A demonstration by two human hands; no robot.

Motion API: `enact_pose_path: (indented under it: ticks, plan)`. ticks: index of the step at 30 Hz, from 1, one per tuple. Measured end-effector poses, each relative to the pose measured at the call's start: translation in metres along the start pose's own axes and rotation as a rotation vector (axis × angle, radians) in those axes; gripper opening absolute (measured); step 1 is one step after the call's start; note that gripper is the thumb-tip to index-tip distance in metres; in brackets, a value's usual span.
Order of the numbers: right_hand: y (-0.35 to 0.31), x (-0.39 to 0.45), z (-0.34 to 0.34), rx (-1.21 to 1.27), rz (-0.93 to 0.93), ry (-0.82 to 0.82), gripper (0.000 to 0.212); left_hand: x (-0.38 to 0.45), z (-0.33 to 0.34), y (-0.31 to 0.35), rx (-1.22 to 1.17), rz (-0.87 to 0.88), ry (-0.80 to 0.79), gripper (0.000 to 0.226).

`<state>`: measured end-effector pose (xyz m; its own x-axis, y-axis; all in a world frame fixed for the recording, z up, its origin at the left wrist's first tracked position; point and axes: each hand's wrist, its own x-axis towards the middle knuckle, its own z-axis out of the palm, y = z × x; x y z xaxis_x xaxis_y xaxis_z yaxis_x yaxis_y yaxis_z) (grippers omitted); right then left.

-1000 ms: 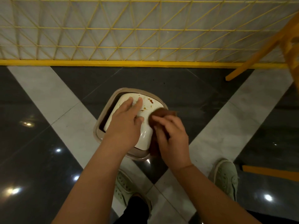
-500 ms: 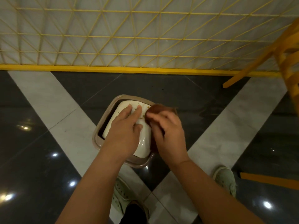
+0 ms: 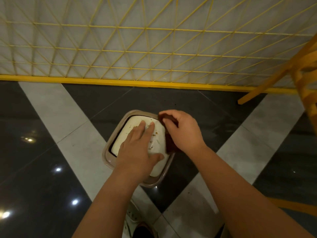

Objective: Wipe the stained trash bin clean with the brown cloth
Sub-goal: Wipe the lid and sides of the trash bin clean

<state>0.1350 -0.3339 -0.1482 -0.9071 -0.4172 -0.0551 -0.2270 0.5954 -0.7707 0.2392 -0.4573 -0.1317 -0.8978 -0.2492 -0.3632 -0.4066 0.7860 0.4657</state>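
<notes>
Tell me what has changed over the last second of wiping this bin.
The right hand slid the brown cloth away from the person, from the middle of the bin's right side up to its far right corner. The left hand stayed flat on the white lid, steadying it, and brown specks remain there. The bin itself did not visibly shift.

Cream-white trash bin [image 3: 155,134] flecked with brown stains, taupe rim, dark brown cloth [image 3: 169,143], glossy black floor [image 3: 42,177] crossed by pale grey diagonal bands, yellow triangle-patterned wire fence [image 3: 145,48], orange-yellow wooden chair [image 3: 305,69]
</notes>
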Motion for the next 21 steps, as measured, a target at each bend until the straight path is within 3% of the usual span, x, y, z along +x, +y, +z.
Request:
enact_pose_path:
  ticks: [3, 6, 9, 14, 18, 21]
  plan:
    - [0.006, -0.006, -0.007, 0.138, 0.146, -0.111, 0.022, -0.003, -0.002, -0.002, 0.071, -0.021, 0.031, 0.105]
    - [0.013, -0.030, -0.010, 0.160, 0.192, -0.116, 0.022, -0.012, -0.009, -0.009, 0.191, -0.147, 0.117, 0.121]
    - [0.014, -0.060, -0.005, 0.122, 0.201, -0.121, 0.022, -0.025, -0.014, -0.017, 0.264, -0.193, 0.114, 0.113]
    - [0.005, -0.109, 0.010, -0.011, -0.017, -0.061, 0.027, -0.042, -0.017, -0.030, 0.292, -0.147, 0.059, 0.102]
    - [-0.009, -0.101, 0.020, -0.177, -0.365, -0.067, 0.025, -0.041, -0.017, -0.032, 0.279, -0.129, 0.053, 0.099]
    - [-0.017, -0.064, 0.020, -0.158, -0.224, -0.043, 0.024, -0.041, -0.016, -0.033, 0.275, -0.113, 0.065, 0.098]
